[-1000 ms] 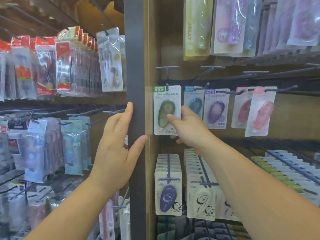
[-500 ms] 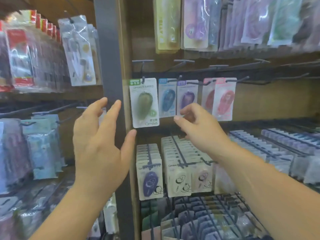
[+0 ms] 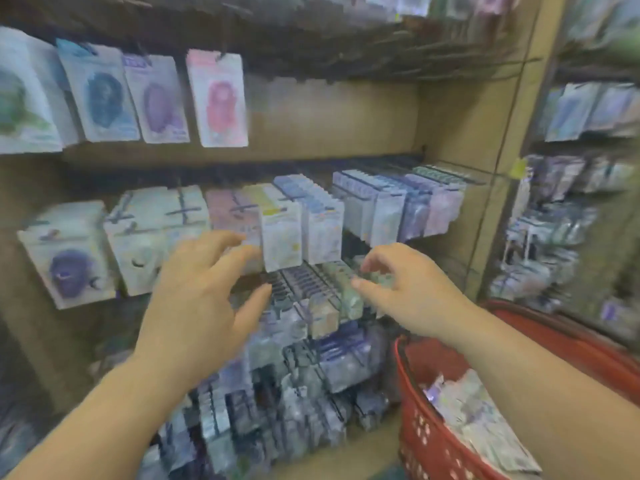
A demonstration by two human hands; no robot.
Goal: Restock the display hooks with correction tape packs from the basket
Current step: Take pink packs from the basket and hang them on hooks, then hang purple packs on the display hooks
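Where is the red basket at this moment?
In the head view, the red basket sits at the lower right, under the right forearm, just right of the lowest packs on the hooks; it holds packs.

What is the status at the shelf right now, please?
Left hand and right hand both open, empty. Packs wait in the red basket. Nothing in the way; frame blurred.

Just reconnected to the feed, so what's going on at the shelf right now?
A person is restocking a shop display of correction tape packs. Both hands are out in front of the lower rows of hooks, empty, with fingers spread: the left hand is near the middle row, and the right hand is by a greenish pack on a lower hook; the blur hides whether it touches. The red basket sits at lower right with packs inside. A pink pack hangs on the top row.
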